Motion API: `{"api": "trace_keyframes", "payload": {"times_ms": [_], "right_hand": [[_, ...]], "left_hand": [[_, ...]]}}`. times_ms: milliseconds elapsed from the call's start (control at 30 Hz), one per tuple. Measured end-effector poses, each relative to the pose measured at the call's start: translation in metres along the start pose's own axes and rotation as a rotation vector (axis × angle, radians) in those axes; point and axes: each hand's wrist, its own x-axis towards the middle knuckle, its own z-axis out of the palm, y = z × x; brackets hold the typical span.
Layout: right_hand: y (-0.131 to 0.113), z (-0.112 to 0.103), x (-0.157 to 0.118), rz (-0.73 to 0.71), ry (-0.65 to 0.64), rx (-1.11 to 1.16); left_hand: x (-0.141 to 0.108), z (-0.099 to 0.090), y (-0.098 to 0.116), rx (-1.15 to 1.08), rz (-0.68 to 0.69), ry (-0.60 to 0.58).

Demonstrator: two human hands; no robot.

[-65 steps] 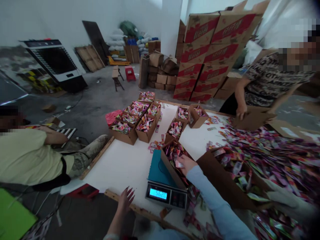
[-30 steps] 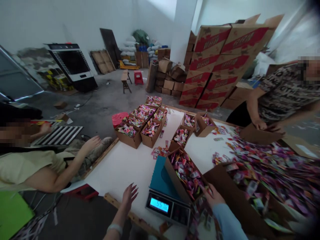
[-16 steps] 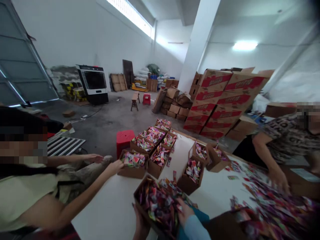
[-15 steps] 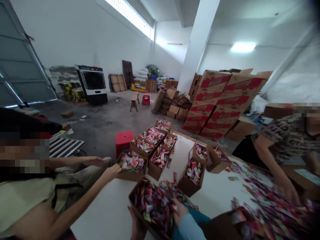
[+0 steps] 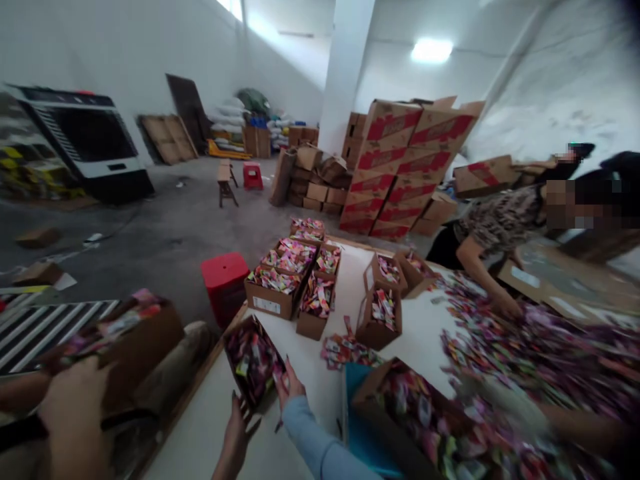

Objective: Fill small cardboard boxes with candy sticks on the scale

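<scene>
A small brown cardboard box [image 5: 277, 399] full of shiny pink and purple wrapped packets [image 5: 250, 357] rests tilted on the white table [image 5: 195, 407]. My left hand [image 5: 237, 427] is at its near end, fingers spread, close to the wall; whether they touch it I cannot tell. At the right wall is my right hand [image 5: 291, 385], in a light blue sleeve, its fingers apart and touching or very near the rim. Another packet-filled box [image 5: 373, 393] stands to my right, beside a teal object [image 5: 357, 427].
Several filled boxes [image 5: 273, 305] stand farther along the table. Loose packets [image 5: 345, 350] lie mid-table, with a large heap [image 5: 540, 353] at right. A co-worker at left holds a filled box [image 5: 145, 340]; another person's hand [image 5: 505, 305] reaches into the heap. A red stool [image 5: 225, 273] stands beyond the edge.
The view has swung right. The box at my hands has moved left and away across the table. My right hand has left its contents for its side. The left co-worker has lifted a filled box off the table.
</scene>
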Motion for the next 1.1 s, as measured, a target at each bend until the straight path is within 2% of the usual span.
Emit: {"api": "trace_keyframes", "payload": {"times_ms": [67,133,200,267,300,400,467,500,567,667,767,833,900,967,1000,1033,1100], "right_hand": [[-0.011,-0.004,-0.014,0.033,0.001,-0.066],[-0.026,-0.034,-0.033,-0.005,-0.011,-0.133],[-0.040,-0.089,-0.055,-0.066,0.013,-0.190],[-0.047,-0.160,-0.072,-0.090,0.082,-0.300],[-0.046,-0.197,-0.079,-0.065,0.164,-0.356],[-0.030,-0.293,-0.097,0.059,0.287,-0.539],[-0.014,-0.332,-0.108,0.138,0.336,-0.637],[-0.008,-0.343,-0.112,0.165,0.362,-0.664],[-0.002,-0.351,-0.117,0.195,0.384,-0.659],[-0.011,-0.344,-0.112,0.179,0.353,-0.557],[-0.016,-0.340,-0.099,0.053,0.222,-0.403],[-0.002,-0.349,-0.097,-0.042,0.189,-0.239],[0.034,-0.365,-0.106,0.015,0.321,-0.124],[0.084,-0.379,-0.126,0.228,0.502,-0.158],[0.111,-0.383,-0.137,0.353,0.486,-0.258],[0.137,-0.385,-0.148,0.419,0.446,-0.301],[0.183,-0.382,-0.165,0.482,0.314,-0.416]], "left_hand": [[-0.004,-0.013,-0.002,0.039,-0.011,0.040],[-0.010,-0.023,-0.008,0.080,-0.024,0.054],[-0.017,-0.030,-0.021,0.117,-0.054,0.063],[-0.026,-0.035,-0.039,0.140,-0.080,0.056],[-0.030,-0.036,-0.050,0.150,-0.093,0.047],[-0.042,-0.037,-0.081,0.186,-0.137,0.045],[-0.050,-0.033,-0.098,0.207,-0.154,0.061],[-0.054,-0.030,-0.104,0.212,-0.156,0.062],[-0.064,-0.020,-0.112,0.215,-0.143,0.045],[-0.080,-0.003,-0.117,0.213,-0.098,-0.001],[-0.093,0.008,-0.122,0.211,-0.073,0.007],[-0.100,0.006,-0.129,0.209,-0.074,0.044],[-0.106,-0.002,-0.138,0.192,-0.062,0.077],[-0.113,-0.017,-0.149,0.171,-0.049,0.128],[-0.118,-0.026,-0.154,0.164,-0.054,0.167],[-0.123,-0.035,-0.159,0.164,-0.064,0.209],[-0.138,-0.054,-0.167,0.178,-0.086,0.297]]}}
